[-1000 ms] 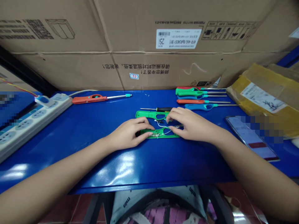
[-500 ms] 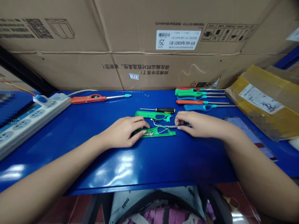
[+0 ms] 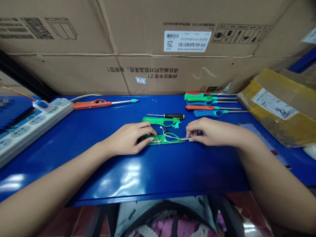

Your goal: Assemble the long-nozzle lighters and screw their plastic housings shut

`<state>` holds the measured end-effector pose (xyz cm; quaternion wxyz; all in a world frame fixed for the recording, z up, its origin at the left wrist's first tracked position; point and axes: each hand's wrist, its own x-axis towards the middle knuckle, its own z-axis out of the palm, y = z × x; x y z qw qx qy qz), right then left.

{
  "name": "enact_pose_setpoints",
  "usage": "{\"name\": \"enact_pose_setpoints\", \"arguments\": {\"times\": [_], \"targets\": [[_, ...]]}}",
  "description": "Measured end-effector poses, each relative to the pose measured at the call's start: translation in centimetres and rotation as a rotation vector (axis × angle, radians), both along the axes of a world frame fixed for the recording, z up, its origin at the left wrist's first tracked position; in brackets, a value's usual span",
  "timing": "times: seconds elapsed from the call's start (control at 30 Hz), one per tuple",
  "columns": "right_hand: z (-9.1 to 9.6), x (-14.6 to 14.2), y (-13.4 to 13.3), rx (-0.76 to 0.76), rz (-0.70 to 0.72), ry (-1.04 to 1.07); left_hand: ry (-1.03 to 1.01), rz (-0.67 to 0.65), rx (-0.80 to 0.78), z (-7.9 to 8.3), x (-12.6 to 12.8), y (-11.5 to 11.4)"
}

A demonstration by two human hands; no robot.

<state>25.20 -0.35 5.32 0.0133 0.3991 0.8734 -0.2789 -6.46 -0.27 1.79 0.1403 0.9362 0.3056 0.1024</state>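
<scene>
My left hand grips the left end of a green lighter casing half, thumb on the near side and fingers over the far side. Small inner parts and a thin tube lie in that half. My right hand pinches a metal lighter tube at the casing's right end. White wires run from the tube to a small black piece above the casing. Just beyond lies the other green casing half with a turquoise trigger piece at its right end. Behind it rests a black-and-yellow screwdriver.
Several long lighters lie at the back right, and an orange lighter at the back left. A white power strip runs along the left. A phone and a taped carton are at right. A large cardboard box stands behind.
My right hand has brought the metal tube slightly down to the right end of the near casing half. The white wires and black piece have shifted. My left hand keeps its grip.
</scene>
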Motion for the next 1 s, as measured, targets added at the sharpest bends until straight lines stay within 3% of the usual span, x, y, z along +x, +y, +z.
{"name": "enact_pose_setpoints", "arguments": {"times": [0.6,0.77,1.0], "targets": [[-0.07,0.00,-0.16,0.016,0.015,-0.017,-0.038,-0.002,-0.024,0.01,0.07,-0.04],[-0.09,-0.42,-0.42,0.106,0.033,-0.045,-0.031,-0.013,-0.004,-0.04,0.10,-0.22],[0.19,-0.58,-0.69,0.254,0.041,-0.122,0.034,-0.026,0.162,0.11,0.36,-0.51]]}}
